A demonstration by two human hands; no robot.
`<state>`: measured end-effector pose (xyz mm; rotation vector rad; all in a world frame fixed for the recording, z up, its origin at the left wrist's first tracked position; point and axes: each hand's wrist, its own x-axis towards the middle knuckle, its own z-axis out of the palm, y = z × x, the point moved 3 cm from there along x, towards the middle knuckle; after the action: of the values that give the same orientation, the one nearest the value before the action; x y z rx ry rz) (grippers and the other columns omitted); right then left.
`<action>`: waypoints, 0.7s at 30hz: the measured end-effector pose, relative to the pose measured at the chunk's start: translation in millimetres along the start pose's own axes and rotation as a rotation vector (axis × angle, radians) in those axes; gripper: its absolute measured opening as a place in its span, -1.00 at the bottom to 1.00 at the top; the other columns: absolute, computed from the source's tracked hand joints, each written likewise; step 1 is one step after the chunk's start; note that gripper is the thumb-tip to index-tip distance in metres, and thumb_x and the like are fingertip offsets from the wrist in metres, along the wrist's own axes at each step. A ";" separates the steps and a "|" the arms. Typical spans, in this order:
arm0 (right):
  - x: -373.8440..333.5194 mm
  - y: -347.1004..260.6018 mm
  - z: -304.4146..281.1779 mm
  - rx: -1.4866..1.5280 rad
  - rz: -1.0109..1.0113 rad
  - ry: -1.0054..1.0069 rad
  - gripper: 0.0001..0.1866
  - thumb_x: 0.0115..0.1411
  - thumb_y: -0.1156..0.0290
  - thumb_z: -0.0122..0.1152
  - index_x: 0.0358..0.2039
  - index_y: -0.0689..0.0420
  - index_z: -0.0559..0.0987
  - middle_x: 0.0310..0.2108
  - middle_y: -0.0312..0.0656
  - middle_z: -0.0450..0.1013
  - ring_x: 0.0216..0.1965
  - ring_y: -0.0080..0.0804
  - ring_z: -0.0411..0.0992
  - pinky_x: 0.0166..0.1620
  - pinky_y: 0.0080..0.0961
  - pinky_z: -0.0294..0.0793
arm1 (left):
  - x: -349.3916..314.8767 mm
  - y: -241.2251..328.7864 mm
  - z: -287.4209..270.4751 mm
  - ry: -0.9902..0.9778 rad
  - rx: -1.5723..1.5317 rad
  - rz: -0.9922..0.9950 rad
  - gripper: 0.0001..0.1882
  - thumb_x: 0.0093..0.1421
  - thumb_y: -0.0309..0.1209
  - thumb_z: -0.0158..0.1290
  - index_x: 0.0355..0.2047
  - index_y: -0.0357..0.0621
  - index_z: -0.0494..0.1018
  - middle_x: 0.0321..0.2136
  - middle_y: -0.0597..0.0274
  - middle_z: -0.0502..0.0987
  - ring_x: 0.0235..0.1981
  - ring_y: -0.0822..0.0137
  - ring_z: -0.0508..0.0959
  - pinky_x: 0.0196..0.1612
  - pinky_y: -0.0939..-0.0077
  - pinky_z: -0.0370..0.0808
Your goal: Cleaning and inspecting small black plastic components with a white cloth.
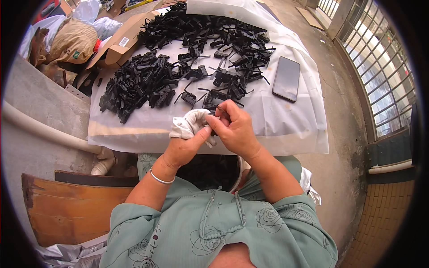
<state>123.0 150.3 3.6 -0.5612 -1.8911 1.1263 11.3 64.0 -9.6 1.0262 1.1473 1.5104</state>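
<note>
My left hand (193, 140) has white cloth (190, 121), which looks like part of a glove, over its fingers; the thumb is bare. Its fingers are closed on a small black plastic part (215, 130), mostly hidden between the two hands. From the right, my bare right hand (236, 132) meets it, thumb and forefinger pinched at the same part. Both hands are above the near edge of the table. Just beyond them lie loose black plastic parts (189, 97) with thin prongs. A dense heap of similar black parts (138, 82) spreads to the left.
White sheeting (286, 129) covers the table. More black parts (214, 31) are piled at the back. A dark phone (286, 78) lies at the right. A cardboard box (123, 44) and bags (71, 40) stand back left. Below the table edge is a container of dark pieces (210, 172).
</note>
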 end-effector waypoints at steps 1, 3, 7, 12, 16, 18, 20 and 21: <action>-0.5 11.4 2.0 0.063 0.083 -0.078 -0.83 0.08 0.44 0.23 -0.49 0.18 0.41 -0.68 -0.42 0.20 -0.65 -0.70 0.08 -0.60 -0.68 0.12 | -0.2 2.5 0.2 0.016 0.051 -0.017 -0.70 0.16 -0.56 -0.03 -0.10 -0.30 0.24 -0.38 0.24 0.43 -0.47 0.51 0.47 -0.44 0.69 0.43; 3.5 8.9 -6.0 0.099 0.104 -0.154 -0.83 0.12 0.42 0.18 -0.51 0.19 0.40 -0.69 -0.37 0.21 -0.65 -0.64 0.10 -0.59 -0.64 0.15 | -1.0 5.4 -1.3 0.059 0.130 -0.038 -0.71 0.15 -0.57 -0.03 -0.10 -0.30 0.25 -0.38 0.24 0.43 -0.47 0.52 0.47 -0.44 0.69 0.43; 0.6 1.5 -3.7 0.062 -0.096 -0.303 -0.75 0.19 0.38 0.04 -0.56 0.24 0.37 -0.70 -0.17 0.25 -0.68 -0.38 0.16 -0.56 -0.48 0.22 | 0.5 6.3 -2.3 0.154 0.312 -0.080 -0.74 0.10 -0.57 0.00 -0.17 -0.34 0.33 -0.42 0.25 0.44 -0.49 0.55 0.45 -0.45 0.67 0.42; -3.9 7.6 8.6 -0.096 -0.050 -0.234 -0.75 0.18 0.41 0.02 -0.58 0.26 0.37 -0.68 -0.02 0.28 -0.67 -0.15 0.21 -0.54 -0.37 0.23 | -1.3 11.4 5.7 0.216 0.737 0.270 -0.79 0.03 -0.57 0.05 -0.29 -0.36 0.40 -0.47 0.25 0.45 -0.55 0.59 0.40 -0.48 0.66 0.38; -1.7 3.5 8.0 -0.016 -0.053 -0.226 -0.74 0.16 0.40 0.02 -0.61 0.27 0.36 -0.65 0.04 0.32 -0.61 0.01 0.29 -0.53 -0.30 0.27 | -3.6 13.8 2.0 0.235 0.701 0.121 -0.80 0.02 -0.54 0.05 -0.30 -0.34 0.41 -0.46 0.18 0.48 -0.51 0.44 0.43 -0.41 0.59 0.41; 0.2 2.3 3.4 0.018 0.003 -0.299 -0.74 0.16 0.41 0.02 -0.61 0.27 0.36 -0.65 0.04 0.32 -0.61 0.01 0.29 -0.53 -0.30 0.27 | -2.1 14.5 -0.7 0.229 0.603 0.044 -0.80 0.02 -0.54 0.04 -0.30 -0.33 0.42 -0.46 0.17 0.47 -0.51 0.42 0.44 -0.41 0.57 0.41; -0.5 3.4 4.2 0.050 0.058 -0.370 -0.75 0.16 0.41 0.03 -0.61 0.27 0.36 -0.65 0.04 0.33 -0.61 0.01 0.29 -0.53 -0.30 0.27 | -1.7 9.0 -3.0 0.221 0.504 -0.027 -0.80 0.01 -0.53 0.04 -0.30 -0.32 0.42 -0.45 0.15 0.47 -0.51 0.39 0.44 -0.41 0.56 0.41; -1.6 4.7 4.7 0.001 0.054 -0.357 -0.74 0.17 0.40 0.03 -0.60 0.27 0.36 -0.67 -0.03 0.29 -0.64 -0.19 0.22 -0.54 -0.37 0.24 | -1.5 7.8 -2.7 0.222 0.704 0.176 -0.80 0.01 -0.54 0.04 -0.30 -0.32 0.42 -0.46 0.16 0.47 -0.51 0.42 0.43 -0.41 0.57 0.40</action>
<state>119.7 149.2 -2.4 -0.4330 -2.1883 1.3315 7.5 61.2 -2.7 1.4756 1.8616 1.3992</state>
